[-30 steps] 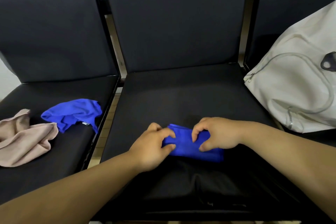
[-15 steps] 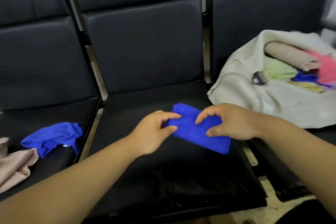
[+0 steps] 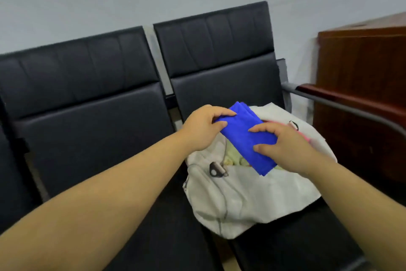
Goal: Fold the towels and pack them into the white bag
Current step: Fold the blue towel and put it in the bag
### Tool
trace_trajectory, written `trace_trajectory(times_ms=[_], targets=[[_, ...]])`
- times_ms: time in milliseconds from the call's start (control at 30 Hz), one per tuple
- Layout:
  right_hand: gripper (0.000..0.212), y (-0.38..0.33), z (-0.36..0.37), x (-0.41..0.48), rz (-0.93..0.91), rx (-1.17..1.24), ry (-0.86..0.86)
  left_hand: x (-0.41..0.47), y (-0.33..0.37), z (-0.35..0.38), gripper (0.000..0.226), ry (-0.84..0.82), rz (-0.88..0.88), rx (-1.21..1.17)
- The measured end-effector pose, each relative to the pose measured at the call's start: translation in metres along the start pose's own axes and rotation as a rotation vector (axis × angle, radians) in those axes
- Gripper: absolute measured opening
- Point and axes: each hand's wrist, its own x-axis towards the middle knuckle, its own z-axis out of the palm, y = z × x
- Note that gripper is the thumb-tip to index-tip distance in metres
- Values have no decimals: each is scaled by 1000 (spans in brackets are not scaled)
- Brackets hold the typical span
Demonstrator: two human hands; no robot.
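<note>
- A folded blue towel (image 3: 242, 132) is held over the open white bag (image 3: 252, 200). Its long axis runs from 11 o'clock to 5 o'clock.
- The left hand (image 3: 203, 130) pinches the 11 o'clock end.
- The right hand (image 3: 285, 145) grasps the 5 o'clock half, with its fingers curled over the cloth.
- The bag lies on a black chair (image 3: 296, 240).

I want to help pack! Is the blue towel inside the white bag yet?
Not yet. The left hand and right hand hold the folded blue towel over the open white bag.
</note>
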Motion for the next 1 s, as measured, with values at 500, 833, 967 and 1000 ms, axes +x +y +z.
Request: trace_trajectory(times_ms=[500, 833, 967, 1000], targets=[[48, 33, 27, 103, -48, -732, -194, 42, -81, 51, 67, -11, -368, 35], [59, 23, 27, 104, -131, -814, -529, 44, -73, 25, 59, 188, -254, 76], [53, 17, 28, 114, -131, -821, -462, 44, -69, 22, 59, 184, -232, 93], [48, 18, 30, 115, -181, -793, -374, 44, -69, 22, 59, 182, -232, 95]])
